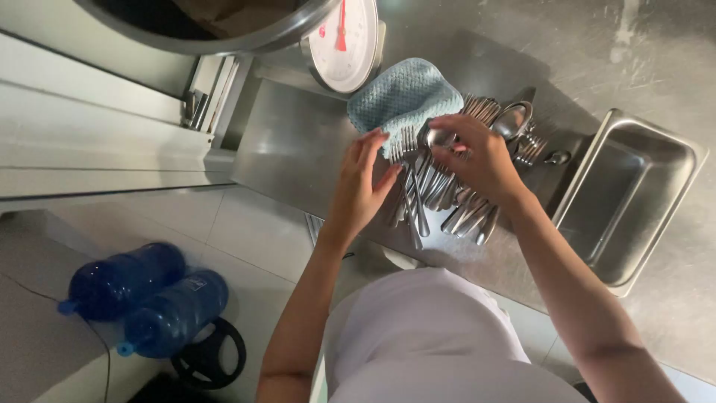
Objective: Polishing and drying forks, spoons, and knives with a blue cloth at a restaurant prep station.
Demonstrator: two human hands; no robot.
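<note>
At the counter edge: both hands work over a heap of cutlery [447, 186] lying on the steel counter [298, 149].
Left hand [358, 186]: forearm rises from below, wrist bent back, palm turned toward the heap; fingers spread and loose, gripping nothing, tips just touching the fork [406, 175] tines.
Right hand [477, 157]: arm reaches in from the lower right, wrist flexed down; fingers curled and pinched on a spoon [440, 138], its bowl showing just left of the fingertips.
Cutlery: forks and spoons piled, handles fanning out beneath both sets of fingers, more spoon bowls just beyond the right knuckles.
Cloth [403, 93]: light blue, waffle weave, just past the fingertips, its near edge under the fork tines.
Scale [343, 37]: round white dial with red needle, beyond the cloth.
Pan [634, 194]: rectangular steel, to the right of the right wrist, well apart from the fingers.
Surface: brushed steel, scuffed, dimly lit.
Room: pale floor tiles [246, 231] below the left forearm; two blue water bottles [149, 298] lying on the floor far left, beside a black wheel-shaped object [209, 354].
</note>
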